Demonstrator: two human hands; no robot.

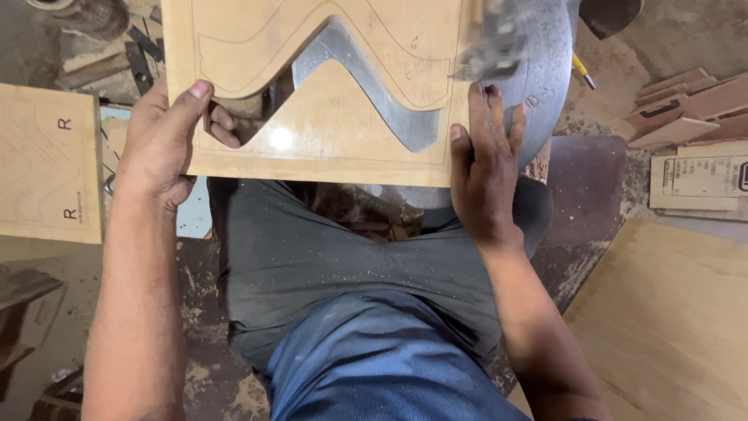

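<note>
Sawdust and wood scraps cover the dark workshop floor [195, 374] seen past the person's knees. At far left lies a flat plywood sheet [47, 164] marked with curving pencil outlines and letters. Just right of it, the left hand [160, 144] is clamped on the left edge of a plywood panel [335, 132]: the thumb lies on top along the edge while the fingers [222, 129] curl underneath and show through a cut-out opening.

The panel lies flat across the upper middle of the view, over the person's lap, on the metal surface [538, 86] of a saw, whose grey plate shows through the wavy slot already cut out of the wood and past the panel's right edge. Pencil lines trace further curved shapes on the panel. Near its upper right corner a blurred grey machine part [491, 47] stands over the wood.

The right hand [483, 168] presses flat on the panel's lower right corner, fingers together and stretched forward, palm down, gripping nothing. Further right, a stack of cut wooden pieces [686, 101] lies on the floor, and a large pale board [670, 320] fills the lower right corner.
</note>
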